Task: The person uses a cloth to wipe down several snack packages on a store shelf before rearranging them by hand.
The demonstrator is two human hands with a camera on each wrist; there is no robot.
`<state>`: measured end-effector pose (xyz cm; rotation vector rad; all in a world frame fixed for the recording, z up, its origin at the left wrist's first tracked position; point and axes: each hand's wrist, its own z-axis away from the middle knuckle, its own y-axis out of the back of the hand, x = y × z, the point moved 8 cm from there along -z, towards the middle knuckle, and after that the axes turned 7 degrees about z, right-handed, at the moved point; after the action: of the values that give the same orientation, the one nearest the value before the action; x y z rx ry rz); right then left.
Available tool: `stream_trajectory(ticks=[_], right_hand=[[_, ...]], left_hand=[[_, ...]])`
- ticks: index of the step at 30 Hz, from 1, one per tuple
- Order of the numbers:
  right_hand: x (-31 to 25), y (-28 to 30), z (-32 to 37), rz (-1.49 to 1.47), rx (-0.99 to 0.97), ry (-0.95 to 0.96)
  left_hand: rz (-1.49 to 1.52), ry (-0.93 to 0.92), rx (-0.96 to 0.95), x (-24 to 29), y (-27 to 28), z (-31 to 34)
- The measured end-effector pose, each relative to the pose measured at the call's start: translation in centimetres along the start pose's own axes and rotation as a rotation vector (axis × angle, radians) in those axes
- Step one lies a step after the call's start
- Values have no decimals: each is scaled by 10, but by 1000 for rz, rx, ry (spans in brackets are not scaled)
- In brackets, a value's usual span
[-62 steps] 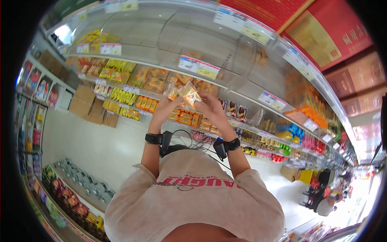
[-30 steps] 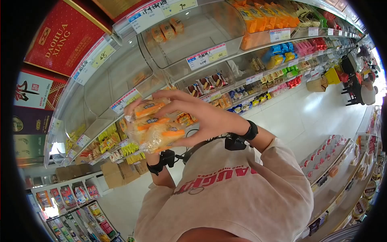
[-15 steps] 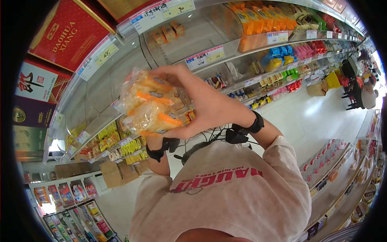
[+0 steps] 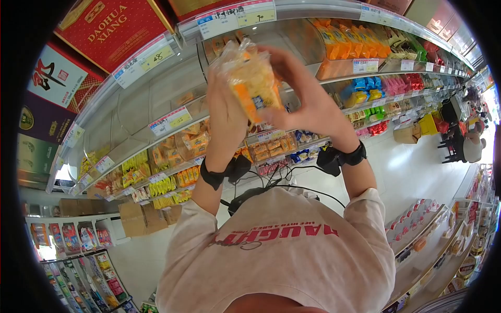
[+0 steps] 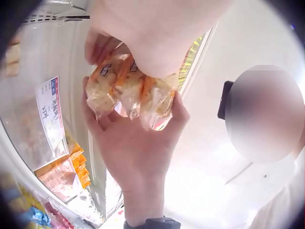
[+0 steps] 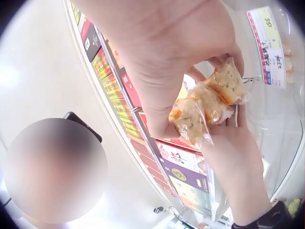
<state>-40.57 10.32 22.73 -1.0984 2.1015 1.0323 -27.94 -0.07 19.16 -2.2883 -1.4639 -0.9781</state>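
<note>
Three clear-wrapped snack cakes with orange bands (image 4: 257,83) are held side by side between both hands, raised in front of the shelves. My left hand (image 4: 227,107) grips them from the left, its fingertips partly hidden behind the wrappers. The right hand (image 4: 310,99) spans the row between thumb and fingers. In the left wrist view, all three cakes (image 5: 128,88) show above the right palm (image 5: 138,148), with left fingers (image 5: 99,47) bent at one end. The right wrist view shows pale crumb through the crinkled film of the cakes (image 6: 209,102).
Clear shelf bins with price tags (image 4: 237,18) curve across the top. Several orange packets (image 4: 349,41) fill a bin at right, and more wrapped snacks (image 4: 188,143) sit lower. Red gift boxes (image 4: 104,31) stand upper left. Cables (image 4: 271,180) hang by the shirt. People sit far right.
Over the last half second, the cakes have moved up and right and turned more upright. The left hand, mostly hidden before, now shows beside them. Earlier, both hands were lower, by the snack bins.
</note>
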Motion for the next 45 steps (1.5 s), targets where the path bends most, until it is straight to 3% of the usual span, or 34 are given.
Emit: stream_trajectory(ticks=[1, 3, 6, 15, 17, 21, 26, 32, 35, 42, 45], right_hand=[[5, 5, -2, -12, 37, 19], [9, 13, -5, 34, 27, 2], [15, 27, -11, 165, 45, 7], [50, 56, -45, 606, 145, -14], [60, 59, -57, 637, 144, -26], [90, 60, -80, 666, 74, -73], [113, 55, -114, 732, -78, -162], [181, 44, -146, 663, -362, -236], [189, 40, -151, 664, -407, -239], [190, 36, -154, 676, -442, -216], [190, 37, -150, 692, -447, -210]], left_hand=[[24, -81, 12, 27, -12, -18], [97, 107, -51, 13, -18, -20], [39, 25, -70, 14, -25, -29], [-423, -111, -186, 0, -46, -51], [-448, -18, -224, -14, -52, -54], [-560, 179, -397, -60, -64, -62], [-645, 244, -513, -94, -74, -64], [-663, 296, -608, -116, -85, -76], [-735, 268, -606, -146, -93, -77], [-871, 284, -680, -158, -95, -70], [-813, 411, -741, -177, -103, -67]])
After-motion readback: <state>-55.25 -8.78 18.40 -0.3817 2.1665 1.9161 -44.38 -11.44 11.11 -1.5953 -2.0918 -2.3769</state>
